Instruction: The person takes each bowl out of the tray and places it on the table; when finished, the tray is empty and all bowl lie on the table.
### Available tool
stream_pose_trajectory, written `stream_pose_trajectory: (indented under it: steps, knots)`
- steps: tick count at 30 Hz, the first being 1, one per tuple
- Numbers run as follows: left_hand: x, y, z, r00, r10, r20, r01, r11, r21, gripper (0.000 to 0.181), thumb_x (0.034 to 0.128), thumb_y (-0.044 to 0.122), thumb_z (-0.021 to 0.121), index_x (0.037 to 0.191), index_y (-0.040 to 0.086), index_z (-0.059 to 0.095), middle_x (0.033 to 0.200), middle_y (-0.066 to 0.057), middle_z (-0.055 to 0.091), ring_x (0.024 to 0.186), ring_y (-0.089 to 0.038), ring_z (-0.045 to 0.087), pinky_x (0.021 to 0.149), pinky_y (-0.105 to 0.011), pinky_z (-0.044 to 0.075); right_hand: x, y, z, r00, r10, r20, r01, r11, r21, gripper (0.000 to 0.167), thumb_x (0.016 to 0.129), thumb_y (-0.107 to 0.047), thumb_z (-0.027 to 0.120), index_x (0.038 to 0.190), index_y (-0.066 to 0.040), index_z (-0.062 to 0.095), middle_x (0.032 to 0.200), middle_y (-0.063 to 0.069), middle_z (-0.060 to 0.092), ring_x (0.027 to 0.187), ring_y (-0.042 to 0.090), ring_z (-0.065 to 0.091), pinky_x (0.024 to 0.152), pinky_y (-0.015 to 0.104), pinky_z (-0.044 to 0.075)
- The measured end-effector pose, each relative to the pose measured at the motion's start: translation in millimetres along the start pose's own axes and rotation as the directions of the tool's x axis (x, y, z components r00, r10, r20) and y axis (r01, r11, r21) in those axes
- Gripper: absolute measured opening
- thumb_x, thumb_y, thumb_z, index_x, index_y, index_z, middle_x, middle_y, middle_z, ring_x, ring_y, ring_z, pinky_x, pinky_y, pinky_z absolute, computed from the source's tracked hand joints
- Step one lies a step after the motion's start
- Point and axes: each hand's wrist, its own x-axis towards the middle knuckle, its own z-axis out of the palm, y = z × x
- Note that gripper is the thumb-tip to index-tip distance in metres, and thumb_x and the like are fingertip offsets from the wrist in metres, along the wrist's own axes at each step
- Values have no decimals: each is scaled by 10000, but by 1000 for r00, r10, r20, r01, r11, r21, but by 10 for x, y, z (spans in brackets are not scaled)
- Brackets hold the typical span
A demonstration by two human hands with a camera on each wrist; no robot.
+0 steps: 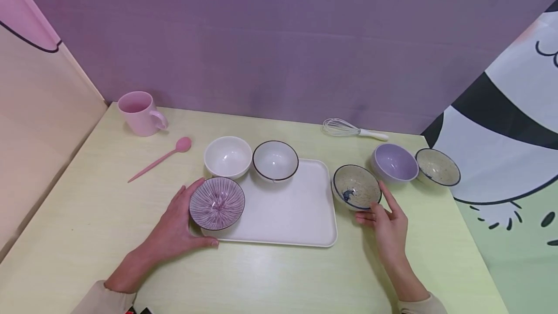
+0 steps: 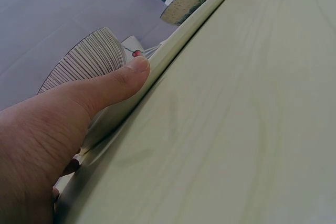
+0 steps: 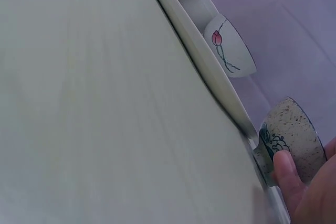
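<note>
At the tray's near left corner, my left hand [image 1: 174, 227] is spread beside a purple-striped bowl [image 1: 217, 203]. Its thumb lies along the front edge of the white tray [image 1: 289, 217], and its fingers reach up the left side. My right hand [image 1: 389, 231] holds a speckled beige bowl [image 1: 356, 185] with a blue mark, thumb against its outer wall [image 3: 302, 140]. That bowl is upright just beyond the tray's right edge; whether its foot touches the table is unclear. A plain white bowl [image 1: 228, 157] and a dark-rimmed white bowl [image 1: 275, 161] stand behind the striped one.
A lilac bowl [image 1: 395, 163] and a second speckled bowl [image 1: 438, 167] stand at the right edge of the table [image 1: 261, 275]. A whisk [image 1: 348, 129] lies at the back. Toward the left are a pink mug [image 1: 140, 115] and a pink spoon [image 1: 163, 157].
</note>
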Motion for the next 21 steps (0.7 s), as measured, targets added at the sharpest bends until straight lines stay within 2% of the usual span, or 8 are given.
stream_pose_trajectory:
  steps: [5, 8, 12, 21]
  knots:
    - [-13, -2, -2, 1000, -17, 3, 17, 1000, 1, 1450, 632, 499, 1086, 1743, 103, 242, 1703, -188, 438, 1636, -542, 237, 1346, -741, 175, 34, 23, 11, 1000, -11, 3, 10, 1000, 24, 617, 1116, 56, 439, 1709, -113, 431, 757, 13, 787, 634, 126, 792, 651, 270, 690]
    - [-12, -3, 0, 1000, -17, 2, 17, 1000, 0, 1448, 631, 484, 1090, 1741, 98, 244, 1700, -189, 442, 1634, -536, 249, 1347, -738, 177, 54, 32, 31, 1000, -14, 9, 14, 999, 34, 620, 1122, 49, 449, 1714, -131, 423, 762, 16, 792, 651, 126, 799, 665, 272, 692]
    - [0, -10, 6, 1000, 4, -5, -4, 1000, 3, 1451, 613, 436, 1103, 1734, 84, 252, 1689, -173, 461, 1621, -479, 317, 1377, -678, 156, 84, 38, 76, 1000, -16, 20, 15, 999, 48, 627, 1127, 44, 463, 1726, -131, 396, 767, 15, 796, 672, 123, 804, 680, 272, 693]
    - [-1, 1, 2, 1000, 9, -6, -9, 1000, 6, 1455, 610, 442, 1102, 1736, 88, 251, 1687, -191, 459, 1626, -505, 293, 1366, -702, 165, 154, 5, 159, 999, -19, 29, 18, 999, 43, 605, 1157, -13, 497, 1734, -153, 382, 791, -2, 794, 709, 105, 802, 737, 266, 696]
